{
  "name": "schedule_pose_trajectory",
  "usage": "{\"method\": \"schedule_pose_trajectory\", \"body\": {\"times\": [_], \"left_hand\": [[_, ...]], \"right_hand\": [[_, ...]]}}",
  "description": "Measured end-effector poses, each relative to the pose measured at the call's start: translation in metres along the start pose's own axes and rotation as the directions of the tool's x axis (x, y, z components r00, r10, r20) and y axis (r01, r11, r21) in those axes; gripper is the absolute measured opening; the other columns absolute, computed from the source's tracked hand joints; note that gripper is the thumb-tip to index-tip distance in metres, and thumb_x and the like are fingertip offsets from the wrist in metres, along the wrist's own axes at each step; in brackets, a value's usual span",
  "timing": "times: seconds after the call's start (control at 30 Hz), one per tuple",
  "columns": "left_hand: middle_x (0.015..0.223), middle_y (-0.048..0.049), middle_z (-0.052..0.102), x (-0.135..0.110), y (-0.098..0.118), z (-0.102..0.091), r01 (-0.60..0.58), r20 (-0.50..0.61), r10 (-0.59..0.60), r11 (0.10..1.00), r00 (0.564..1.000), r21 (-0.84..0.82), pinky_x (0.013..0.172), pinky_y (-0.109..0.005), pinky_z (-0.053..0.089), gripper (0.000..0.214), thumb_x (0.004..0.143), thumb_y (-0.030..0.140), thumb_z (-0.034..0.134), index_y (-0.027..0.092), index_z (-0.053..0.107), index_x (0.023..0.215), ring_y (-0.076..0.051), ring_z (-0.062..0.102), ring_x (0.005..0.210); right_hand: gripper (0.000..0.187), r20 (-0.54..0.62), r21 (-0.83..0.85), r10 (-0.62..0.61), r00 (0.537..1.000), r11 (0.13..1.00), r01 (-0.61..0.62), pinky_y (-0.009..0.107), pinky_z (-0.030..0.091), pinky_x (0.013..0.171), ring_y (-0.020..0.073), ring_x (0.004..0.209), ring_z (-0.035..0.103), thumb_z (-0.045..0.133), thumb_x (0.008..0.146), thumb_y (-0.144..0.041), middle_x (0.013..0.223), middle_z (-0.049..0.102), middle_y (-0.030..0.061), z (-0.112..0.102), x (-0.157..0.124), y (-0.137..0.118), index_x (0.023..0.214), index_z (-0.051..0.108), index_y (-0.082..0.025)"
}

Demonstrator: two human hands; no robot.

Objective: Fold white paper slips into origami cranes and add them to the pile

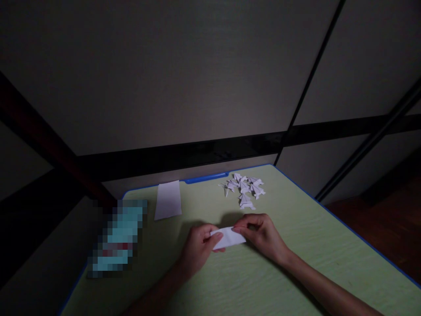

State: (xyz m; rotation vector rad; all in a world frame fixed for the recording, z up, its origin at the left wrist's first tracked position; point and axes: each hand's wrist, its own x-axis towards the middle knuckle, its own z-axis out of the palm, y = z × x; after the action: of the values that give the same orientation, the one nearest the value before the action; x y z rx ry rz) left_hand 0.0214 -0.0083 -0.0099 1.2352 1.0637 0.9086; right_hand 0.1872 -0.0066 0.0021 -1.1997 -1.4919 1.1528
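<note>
A small folded strip of white paper lies on the green table between my hands. My left hand pinches its left end with thumb and fingers closed. My right hand pinches the upper right edge, fingers curled over the paper. Both forearms reach in from the bottom edge of the view.
A pile of several small folded white paper figures sits at the far edge of the table. A flat white paper sheet lies at the back left. A blurred teal object rests at the left edge. The table has a blue rim; a dark wall stands behind.
</note>
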Motion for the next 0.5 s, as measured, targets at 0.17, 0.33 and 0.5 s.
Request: {"method": "schedule_pose_trajectory", "body": {"times": [0.17, 0.33, 0.5], "left_hand": [[0.049, -0.0012, 0.059, 0.0018, -0.0032, -0.0018, 0.055, 0.157, -0.063, 0.997, 0.986, 0.06, 0.043, -0.02, 0.038, 0.023, 0.061, 0.033, 0.059, 0.011, 0.055, 0.064, -0.012, 0.055, 0.044], [0.051, -0.0039, 0.061, 0.002, -0.0012, -0.0015, 0.099, 0.177, -0.11, 0.993, 0.978, 0.066, 0.043, -0.021, 0.039, 0.025, 0.06, 0.036, 0.061, 0.012, 0.051, 0.058, -0.014, 0.057, 0.046], [0.048, -0.0027, 0.061, 0.0012, 0.0001, -0.0022, 0.082, 0.138, -0.084, 0.996, 0.987, 0.018, 0.044, -0.021, 0.041, 0.029, 0.057, 0.039, 0.062, 0.013, 0.05, 0.055, -0.014, 0.058, 0.045]], "right_hand": [[0.008, 0.016, -0.042, -0.047, 0.999, 0.998, 0.047, 0.022, 0.038, 0.049, 0.0099, 0.049, 0.048, 0.06, 0.063, -0.02, 0.053, 0.053, -0.0021, -0.0018, -0.0002, 0.0025, 0.065, 0.056, -0.014], [0.018, 0.018, 0.024, -0.099, 0.995, 0.995, 0.099, 0.022, 0.038, 0.051, 0.0091, 0.049, 0.046, 0.06, 0.062, -0.014, 0.053, 0.049, -0.0053, -0.0004, -0.0002, 0.0008, 0.075, 0.047, -0.016], [0.019, 0.029, 0.006, -0.109, 0.994, 0.994, 0.109, 0.021, 0.037, 0.05, 0.0092, 0.048, 0.046, 0.06, 0.063, -0.015, 0.052, 0.049, -0.006, -0.0017, 0.0001, -0.0036, 0.077, 0.046, -0.017]]}}
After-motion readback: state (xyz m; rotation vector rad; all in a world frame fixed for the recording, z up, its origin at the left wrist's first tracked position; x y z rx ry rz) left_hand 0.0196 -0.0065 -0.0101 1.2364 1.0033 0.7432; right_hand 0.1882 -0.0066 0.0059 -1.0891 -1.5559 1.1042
